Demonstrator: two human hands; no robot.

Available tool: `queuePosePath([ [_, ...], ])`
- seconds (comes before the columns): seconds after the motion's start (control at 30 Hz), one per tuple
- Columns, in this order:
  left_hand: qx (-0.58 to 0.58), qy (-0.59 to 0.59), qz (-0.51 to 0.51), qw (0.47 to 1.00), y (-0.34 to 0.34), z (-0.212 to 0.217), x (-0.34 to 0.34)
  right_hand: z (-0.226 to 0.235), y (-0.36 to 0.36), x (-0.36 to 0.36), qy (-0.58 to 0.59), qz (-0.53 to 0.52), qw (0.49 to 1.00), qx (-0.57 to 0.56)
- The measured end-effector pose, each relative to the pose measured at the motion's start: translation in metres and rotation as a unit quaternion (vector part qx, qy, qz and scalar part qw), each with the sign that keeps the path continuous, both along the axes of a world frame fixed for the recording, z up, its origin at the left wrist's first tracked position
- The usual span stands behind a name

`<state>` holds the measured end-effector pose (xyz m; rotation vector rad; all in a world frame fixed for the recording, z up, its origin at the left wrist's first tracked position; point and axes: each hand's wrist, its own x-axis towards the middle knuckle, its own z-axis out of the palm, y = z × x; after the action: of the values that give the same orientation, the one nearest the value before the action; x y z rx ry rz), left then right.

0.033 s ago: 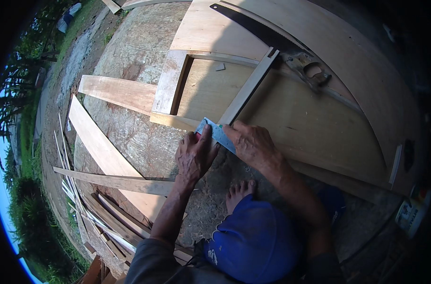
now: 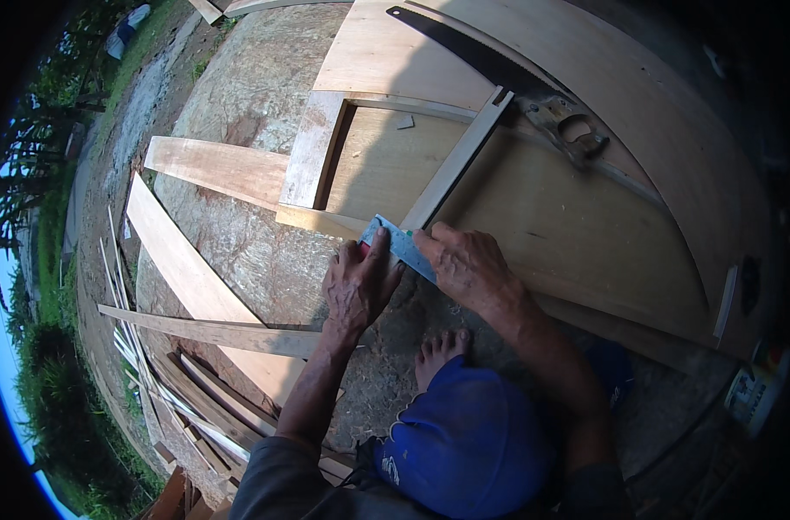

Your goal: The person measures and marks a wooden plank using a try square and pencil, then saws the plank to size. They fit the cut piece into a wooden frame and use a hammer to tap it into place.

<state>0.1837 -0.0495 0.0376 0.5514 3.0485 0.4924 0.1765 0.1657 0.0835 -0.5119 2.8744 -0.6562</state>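
A flat blue-grey metal strip (image 2: pixel 397 245), like the blade of a square, lies slantwise at the near edge of a wooden frame (image 2: pixel 312 173). My left hand (image 2: pixel 356 290) grips it, thumb and finger pressed on its upper end; a bit of something red shows beneath the fingers. My right hand (image 2: pixel 474 267) is closed at the strip's other side. Its bent fingertips meet by a small green bit (image 2: pixel 409 232), and whatever they pinch is mostly hidden. Just beyond the fingers ends the frame's crossbar (image 2: pixel 455 162), which runs away to the far side.
A handsaw (image 2: pixel 477 54) lies on the plywood past the crossbar. A small offcut (image 2: pixel 404 122) rests inside the frame. Several boards, among them a long pale plank (image 2: pixel 195 269), lie at the left over a big rock (image 2: pixel 256 78). My bare foot (image 2: pixel 441 355) stands close below the hands.
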Motion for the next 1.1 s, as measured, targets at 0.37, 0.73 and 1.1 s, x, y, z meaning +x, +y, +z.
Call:
queuePosePath([
  [0.37,0.011,-0.101,0.026,0.995,-0.014,0.011,-0.013,-0.003,0.013,0.076,-0.044,-0.107,0.989,-0.089],
  [0.73,0.065,-0.133,0.193,0.970,-0.040,0.003,0.005,-0.044,-0.021,0.062,0.035,-0.139,0.973,-0.180],
  [1.1,0.150,-0.142,0.201,0.957,-0.064,0.001,-0.022,-0.034,-0.035,0.037,0.008,-0.159,0.972,-0.170],
])
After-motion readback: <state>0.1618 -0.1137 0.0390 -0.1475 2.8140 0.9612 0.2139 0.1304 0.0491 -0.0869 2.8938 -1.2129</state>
